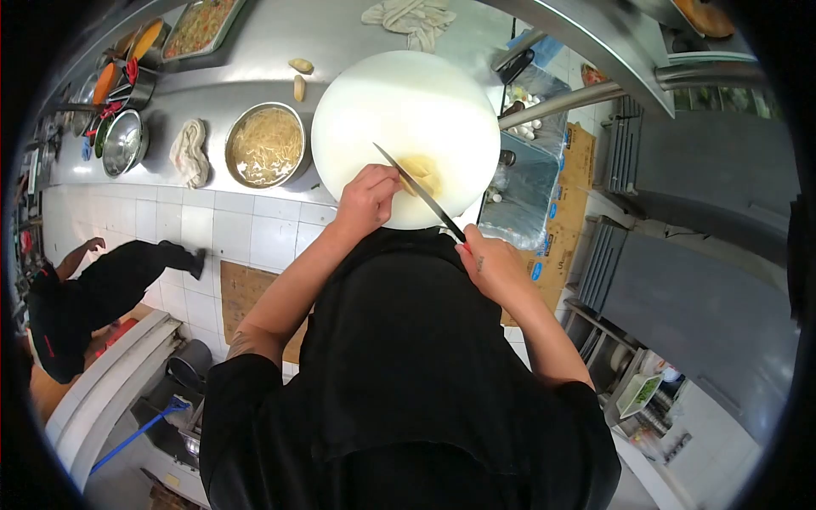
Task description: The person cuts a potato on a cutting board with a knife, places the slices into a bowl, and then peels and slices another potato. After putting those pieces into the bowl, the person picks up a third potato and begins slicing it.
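Note:
My right hand (497,265) is wrapped round the handle of a kitchen knife (427,198), which shows red and black at the grip. Its long blade slants up and left across a round white cutting board (382,93). Curled fingers of my left hand (371,197) press down on the board just left of the blade, at a pale yellow piece of food they mostly hide. Thin pale yellow slices (425,172) lie right of the blade. Left of the board stands a metal bowl (229,161) holding pale shreds (267,143) in liquid.
Two small tan pieces (299,76) lie behind the bowl. A crumpled cloth (189,153), an empty-looking metal bowl (124,143) and a tray of chopped food (200,28) are farther left. Metal rails (561,104) cross at right. Another person (93,289) is at left.

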A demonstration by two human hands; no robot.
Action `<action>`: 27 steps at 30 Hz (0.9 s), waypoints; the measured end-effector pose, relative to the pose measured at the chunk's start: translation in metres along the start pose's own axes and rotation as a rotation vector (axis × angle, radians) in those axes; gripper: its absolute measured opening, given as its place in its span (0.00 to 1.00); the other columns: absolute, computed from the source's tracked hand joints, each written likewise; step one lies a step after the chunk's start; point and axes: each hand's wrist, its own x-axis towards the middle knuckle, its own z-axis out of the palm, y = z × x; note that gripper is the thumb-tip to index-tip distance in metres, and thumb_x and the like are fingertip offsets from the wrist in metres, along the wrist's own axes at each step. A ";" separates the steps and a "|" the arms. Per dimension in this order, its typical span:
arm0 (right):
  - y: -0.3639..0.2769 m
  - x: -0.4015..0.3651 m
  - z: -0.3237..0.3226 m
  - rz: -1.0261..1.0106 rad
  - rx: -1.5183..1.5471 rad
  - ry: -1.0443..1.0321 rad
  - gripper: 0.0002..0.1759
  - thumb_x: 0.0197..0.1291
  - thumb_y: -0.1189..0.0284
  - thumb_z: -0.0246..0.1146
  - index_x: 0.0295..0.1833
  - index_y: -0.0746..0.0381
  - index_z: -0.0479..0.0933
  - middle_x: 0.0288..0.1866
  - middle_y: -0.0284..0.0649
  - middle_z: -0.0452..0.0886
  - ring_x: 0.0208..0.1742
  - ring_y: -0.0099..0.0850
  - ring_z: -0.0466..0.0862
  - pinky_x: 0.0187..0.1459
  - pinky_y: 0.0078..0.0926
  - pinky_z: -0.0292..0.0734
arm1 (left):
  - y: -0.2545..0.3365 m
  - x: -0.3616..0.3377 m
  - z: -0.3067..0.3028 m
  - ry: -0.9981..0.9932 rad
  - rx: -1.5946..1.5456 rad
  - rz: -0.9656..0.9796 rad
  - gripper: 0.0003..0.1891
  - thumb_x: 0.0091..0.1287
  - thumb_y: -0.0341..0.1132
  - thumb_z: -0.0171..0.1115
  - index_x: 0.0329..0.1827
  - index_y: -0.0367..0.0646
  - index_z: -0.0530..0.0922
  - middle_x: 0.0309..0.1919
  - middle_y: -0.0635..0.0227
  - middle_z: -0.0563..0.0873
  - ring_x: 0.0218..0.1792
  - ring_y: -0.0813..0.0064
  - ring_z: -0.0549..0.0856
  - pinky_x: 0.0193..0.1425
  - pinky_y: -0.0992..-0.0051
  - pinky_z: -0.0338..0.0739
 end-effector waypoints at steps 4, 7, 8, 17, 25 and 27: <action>0.009 -0.008 0.005 -0.004 -0.006 -0.012 0.13 0.82 0.66 0.62 0.52 0.65 0.71 0.33 0.57 0.88 0.40 0.63 0.89 0.44 0.63 0.81 | -0.001 -0.001 0.001 0.011 -0.006 -0.008 0.15 0.51 0.12 0.66 0.38 0.39 0.87 0.45 0.63 0.91 0.45 0.58 0.90 0.47 0.63 0.87; 0.009 -0.008 0.005 -0.015 0.000 -0.006 0.13 0.82 0.66 0.62 0.53 0.65 0.71 0.33 0.58 0.88 0.40 0.63 0.89 0.43 0.63 0.81 | -0.001 -0.001 0.002 0.015 -0.010 -0.008 0.15 0.51 0.11 0.66 0.38 0.39 0.87 0.45 0.63 0.91 0.45 0.58 0.90 0.47 0.63 0.87; 0.008 -0.007 0.006 -0.028 0.005 0.003 0.12 0.82 0.66 0.61 0.53 0.65 0.71 0.33 0.58 0.88 0.40 0.63 0.89 0.43 0.63 0.81 | -0.001 -0.001 0.002 0.015 -0.010 -0.008 0.15 0.51 0.11 0.66 0.38 0.39 0.87 0.45 0.63 0.91 0.45 0.58 0.90 0.47 0.63 0.87; -0.001 0.051 0.031 -0.032 0.047 0.053 0.11 0.80 0.67 0.62 0.52 0.63 0.70 0.31 0.57 0.87 0.36 0.63 0.89 0.42 0.63 0.81 | -0.002 0.000 0.000 -0.005 0.007 0.007 0.14 0.53 0.13 0.67 0.40 0.38 0.87 0.47 0.64 0.91 0.47 0.58 0.90 0.49 0.63 0.88; 0.006 0.002 0.005 0.004 -0.004 -0.013 0.12 0.81 0.66 0.63 0.53 0.64 0.71 0.32 0.58 0.87 0.40 0.63 0.89 0.43 0.63 0.81 | 0.000 0.000 0.002 0.034 0.001 -0.001 0.13 0.52 0.12 0.67 0.38 0.37 0.87 0.45 0.62 0.91 0.45 0.57 0.90 0.47 0.63 0.87; 0.006 0.000 0.005 0.012 0.006 -0.028 0.13 0.81 0.66 0.63 0.53 0.64 0.71 0.33 0.58 0.87 0.40 0.63 0.89 0.43 0.63 0.81 | 0.001 0.001 0.001 0.029 0.000 0.001 0.13 0.52 0.12 0.67 0.38 0.38 0.87 0.45 0.62 0.91 0.45 0.57 0.90 0.47 0.63 0.87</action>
